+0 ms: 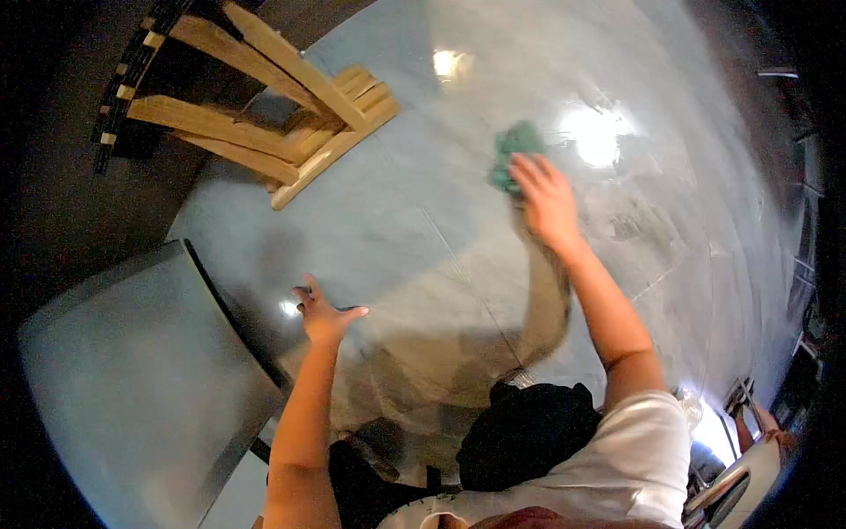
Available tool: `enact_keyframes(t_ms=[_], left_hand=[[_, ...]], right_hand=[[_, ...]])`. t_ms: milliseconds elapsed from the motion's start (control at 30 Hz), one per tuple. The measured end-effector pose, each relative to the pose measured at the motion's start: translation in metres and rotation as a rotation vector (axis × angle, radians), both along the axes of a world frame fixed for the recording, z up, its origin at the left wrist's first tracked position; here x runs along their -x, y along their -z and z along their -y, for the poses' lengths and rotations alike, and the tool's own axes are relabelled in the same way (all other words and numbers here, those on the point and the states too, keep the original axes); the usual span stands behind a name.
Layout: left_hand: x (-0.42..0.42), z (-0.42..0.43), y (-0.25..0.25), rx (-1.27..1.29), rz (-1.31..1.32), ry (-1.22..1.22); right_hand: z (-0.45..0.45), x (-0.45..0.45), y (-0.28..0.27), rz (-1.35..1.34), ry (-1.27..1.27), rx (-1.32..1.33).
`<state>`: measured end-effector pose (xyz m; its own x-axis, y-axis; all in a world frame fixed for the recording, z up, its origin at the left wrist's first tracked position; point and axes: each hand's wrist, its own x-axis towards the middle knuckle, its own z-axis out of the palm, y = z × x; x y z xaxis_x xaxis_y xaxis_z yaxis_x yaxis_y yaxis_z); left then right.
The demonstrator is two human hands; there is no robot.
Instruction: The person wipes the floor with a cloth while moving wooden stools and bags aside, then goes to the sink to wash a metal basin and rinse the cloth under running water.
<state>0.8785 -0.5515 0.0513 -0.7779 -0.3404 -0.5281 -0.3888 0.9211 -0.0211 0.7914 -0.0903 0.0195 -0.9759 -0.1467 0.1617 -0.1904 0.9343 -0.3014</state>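
Note:
My right hand (547,200) reaches forward over a glossy grey floor (397,238). Its fingers press on a crumpled green cloth (511,150), which lies against the floor under and beyond the fingertips. Some of the cloth is hidden by the fingers. My left hand (325,314) is held out at the left with thumb and fingers spread, and nothing is in it. Whether it touches the floor I cannot tell. Both of my knees are bent below, in dark clothing.
A wooden frame with slanted legs and a crossbar base (335,159) stands at the upper left. A grey flat panel with a dark edge (150,379) is close on the left. At the lower right, part of another person's arm (772,427) shows beside a pale curved object (736,489).

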Motion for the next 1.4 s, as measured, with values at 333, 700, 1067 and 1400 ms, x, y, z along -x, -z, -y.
enact_keyframes(t_ms=[333, 700, 1067, 1400], left_hand=[[0.005, -0.009, -0.005, 0.049, 0.036, 0.018], [0.017, -0.017, -0.013, 0.044, 0.157, -0.032], [0.000, 0.018, 0.018, -0.054, -0.025, 0.122], [0.009, 0.019, 0.030, -0.063, 0.081, 0.059]], right_hand=[[0.101, 0.227, 0.025, -0.277, -0.299, -0.050], [-0.279, 0.033, 0.067, -0.226, 0.698, -0.294], [-0.122, -0.148, -0.029, -0.082, 0.586, -0.198], [-0.149, -0.143, 0.004, 0.072, 0.500, -0.063]])
